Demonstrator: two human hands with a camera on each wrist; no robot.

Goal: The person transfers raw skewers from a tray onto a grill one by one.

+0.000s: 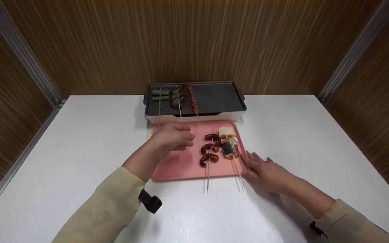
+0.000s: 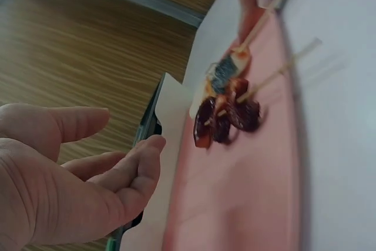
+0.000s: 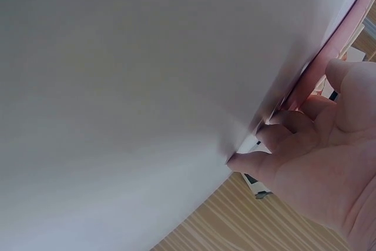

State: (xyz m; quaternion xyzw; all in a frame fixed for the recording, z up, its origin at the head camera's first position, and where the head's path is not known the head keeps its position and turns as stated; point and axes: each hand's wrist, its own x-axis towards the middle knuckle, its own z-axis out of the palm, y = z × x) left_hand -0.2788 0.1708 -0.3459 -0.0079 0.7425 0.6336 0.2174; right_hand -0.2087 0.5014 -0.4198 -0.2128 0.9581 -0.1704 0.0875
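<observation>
My left hand (image 1: 172, 136) hovers over the left part of a pink tray (image 1: 181, 168). In the left wrist view its fingers are relaxed, bent a little, with nothing between them. At the tray's right edge, my right hand (image 1: 265, 172) touches the rim with extended fingers; the right wrist view shows those fingers (image 3: 288, 136) low against the tabletop. On the tray's right half lie a skewer of dark red curled pieces (image 1: 209, 158) and a skewer with a pale piece and a dark, silvery piece (image 1: 230, 148). Their sticks reach past the front rim.
Behind the tray stands a black-topped griddle (image 1: 218, 96) with a white base. On its left side lie skewers of green sticks (image 1: 160, 98), dark curled pieces (image 1: 177, 96) and small red pieces (image 1: 192, 99). Wood-grain panels (image 1: 194, 44) enclose the white table (image 1: 89, 141).
</observation>
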